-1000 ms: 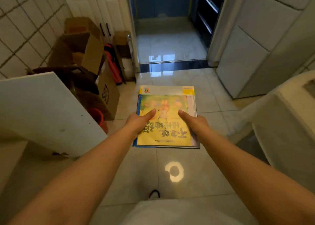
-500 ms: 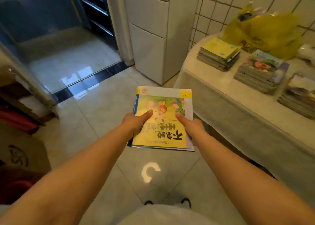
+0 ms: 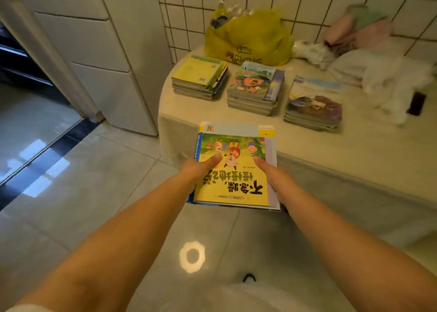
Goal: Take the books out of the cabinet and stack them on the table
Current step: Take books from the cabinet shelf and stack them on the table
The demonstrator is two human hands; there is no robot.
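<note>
Holding 1 bundle of picture books (image 3: 234, 169) in both hands' grip, left hand (image 3: 197, 169), right hand (image 3: 275, 176); 3 book stacks (image 3: 256, 88) and 1 yellow bag (image 3: 250, 37) sit on my worktop (image 3: 354, 146).

Bare table (image 3: 319, 150) before three stacks (image 3: 255, 89)

Head camera looks forward and down, close over outstretched forearms.
</note>
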